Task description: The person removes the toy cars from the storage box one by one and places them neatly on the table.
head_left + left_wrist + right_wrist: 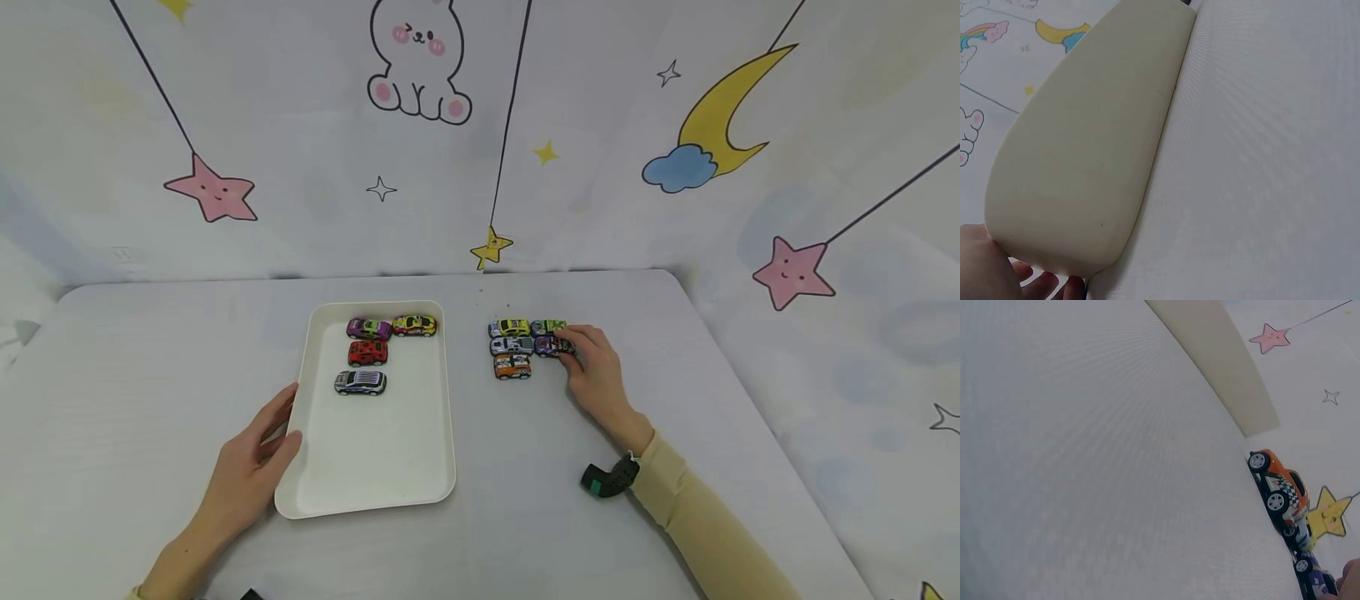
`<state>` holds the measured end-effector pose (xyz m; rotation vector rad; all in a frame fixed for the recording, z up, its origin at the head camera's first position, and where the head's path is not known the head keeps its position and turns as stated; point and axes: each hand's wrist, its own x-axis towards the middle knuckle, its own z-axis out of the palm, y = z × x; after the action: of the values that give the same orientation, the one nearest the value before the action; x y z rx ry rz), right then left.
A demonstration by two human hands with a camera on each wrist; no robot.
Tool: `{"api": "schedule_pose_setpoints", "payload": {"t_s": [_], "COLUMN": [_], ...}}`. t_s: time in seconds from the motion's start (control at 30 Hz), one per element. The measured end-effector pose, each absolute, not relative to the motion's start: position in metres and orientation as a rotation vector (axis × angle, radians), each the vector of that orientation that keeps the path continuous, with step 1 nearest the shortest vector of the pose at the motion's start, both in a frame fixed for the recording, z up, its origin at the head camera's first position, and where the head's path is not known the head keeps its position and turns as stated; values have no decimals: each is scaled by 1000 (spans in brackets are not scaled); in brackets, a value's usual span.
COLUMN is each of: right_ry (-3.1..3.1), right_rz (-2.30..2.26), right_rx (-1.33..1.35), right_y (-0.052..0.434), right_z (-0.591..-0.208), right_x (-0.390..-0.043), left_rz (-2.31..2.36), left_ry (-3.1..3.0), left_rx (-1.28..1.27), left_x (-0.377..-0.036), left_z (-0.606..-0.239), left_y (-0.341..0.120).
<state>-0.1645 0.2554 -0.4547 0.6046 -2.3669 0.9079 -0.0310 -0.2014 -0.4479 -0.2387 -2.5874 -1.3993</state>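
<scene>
My right hand [597,375] pinches a dark purple toy car [553,347] at the right of a tight cluster on the table. A fingertip overlaps the green toy car [548,327] behind it. In the right wrist view the purple car [1319,582] shows beside a fingertip at the bottom right corner. My left hand [251,467] rests against the left wall of a white tray [375,467], thumb and fingertips at its rim. In the tray stand a purple car [369,328], a yellow car [414,326], a red car [367,353] and a silver car [360,382].
Beside the held car are a yellow-and-white car [509,327], a silver-grey car [512,346] and an orange car [512,367]. A white cloth covers the table [525,517]. Behind it hangs a printed backdrop [300,150]. A dark band [611,477] sits at my right wrist.
</scene>
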Motion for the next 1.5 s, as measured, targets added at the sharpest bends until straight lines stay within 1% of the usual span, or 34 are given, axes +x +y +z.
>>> {"api": "schedule_pose_setpoints", "payload": {"t_s": [0.83, 1.13, 1.5], "right_ry": [-2359, -2327, -2361], "right_rz": [885, 864, 933], "right_rx": [618, 637, 865], "right_y": [249, 250, 216], "right_z": [-457, -449, -430], "right_x": [-166, -161, -160], "left_rz": [-1404, -1419, -1420], "left_ry": [-2568, -2554, -2553], "left_rx": [-237, -263, -266], "left_x": [-28, -30, -33], "left_z": [-450, -456, -453], "left_y": [-206, -201, -203]}}
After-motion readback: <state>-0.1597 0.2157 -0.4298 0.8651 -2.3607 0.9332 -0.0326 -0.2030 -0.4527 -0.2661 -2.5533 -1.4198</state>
